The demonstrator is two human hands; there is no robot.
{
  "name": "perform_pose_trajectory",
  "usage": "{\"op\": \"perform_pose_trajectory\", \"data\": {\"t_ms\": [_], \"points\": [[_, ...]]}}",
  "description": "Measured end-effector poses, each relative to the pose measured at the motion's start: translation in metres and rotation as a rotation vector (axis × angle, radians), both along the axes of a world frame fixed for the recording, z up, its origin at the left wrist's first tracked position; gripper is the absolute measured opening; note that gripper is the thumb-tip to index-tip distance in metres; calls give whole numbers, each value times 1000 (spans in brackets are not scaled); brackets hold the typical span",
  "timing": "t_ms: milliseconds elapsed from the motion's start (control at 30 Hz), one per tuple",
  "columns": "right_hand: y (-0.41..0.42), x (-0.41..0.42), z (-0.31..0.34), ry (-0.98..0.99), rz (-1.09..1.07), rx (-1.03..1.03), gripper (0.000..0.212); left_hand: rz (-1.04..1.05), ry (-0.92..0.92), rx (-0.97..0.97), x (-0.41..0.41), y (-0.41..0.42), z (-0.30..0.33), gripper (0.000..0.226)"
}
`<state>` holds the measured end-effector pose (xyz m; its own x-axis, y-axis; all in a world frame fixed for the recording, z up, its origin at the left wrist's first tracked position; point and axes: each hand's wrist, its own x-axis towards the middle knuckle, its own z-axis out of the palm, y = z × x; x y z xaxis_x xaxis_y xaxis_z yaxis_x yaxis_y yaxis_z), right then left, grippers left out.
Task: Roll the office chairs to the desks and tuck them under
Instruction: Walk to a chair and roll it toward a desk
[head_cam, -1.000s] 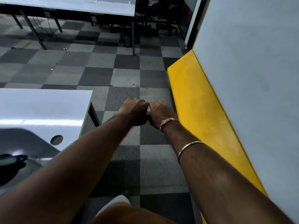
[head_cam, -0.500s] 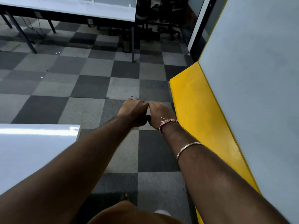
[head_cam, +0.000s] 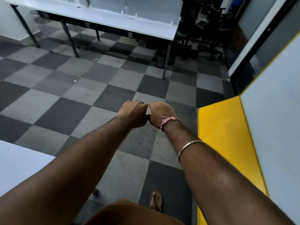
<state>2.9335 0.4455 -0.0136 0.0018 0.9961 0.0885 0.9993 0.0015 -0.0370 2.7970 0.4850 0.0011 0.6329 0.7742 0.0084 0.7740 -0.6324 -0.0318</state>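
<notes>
The carpet (head_cam: 100, 98) under me is a light and dark grey checkerboard. The desk (head_cam: 113, 20) ahead is white on black legs, the ledge (head_cam: 227, 143) yellow, my wrist thread (head_cam: 168, 121) pink.

two hands show, a left hand (head_cam: 133, 113) and a right hand (head_cam: 161, 113), both curled into fists that touch knuckle to knuckle over the chequered floor (head_cam: 68, 101). two white desks are in view, a long desk (head_cam: 103, 18) along the far edge of the floor and a near desk (head_cam: 17, 163) at its left edge, and one bare foot (head_cam: 155, 200) at its near edge. the right arm wears one pink thread band (head_cam: 168, 121) and one metal bangle (head_cam: 189, 147); the dark office chairs (head_cam: 206, 30) in the far right corner are too murky to count.
</notes>
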Motion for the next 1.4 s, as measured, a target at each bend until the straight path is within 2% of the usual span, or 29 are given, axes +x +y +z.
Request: {"op": "perform_pose_trajectory", "data": {"t_ms": [233, 500, 767, 933, 1400], "points": [[131, 9, 12, -36, 209, -20, 31, 234, -54, -105, 8, 109, 4, 33], [313, -46, -7, -48, 334, -19, 29, 351, -39, -83, -46, 275, -17, 29], [503, -150, 5, -64, 411, -32, 28, 435, -63, -85, -146, 454, -4, 32], [592, -211, 8, -55, 466, -37, 24, 511, -44, -108, -205, 535, 1, 28], [911, -381, 3, -98, 844, -15, 17, 874, 9, -136, -361, 810, -4, 26]]}}
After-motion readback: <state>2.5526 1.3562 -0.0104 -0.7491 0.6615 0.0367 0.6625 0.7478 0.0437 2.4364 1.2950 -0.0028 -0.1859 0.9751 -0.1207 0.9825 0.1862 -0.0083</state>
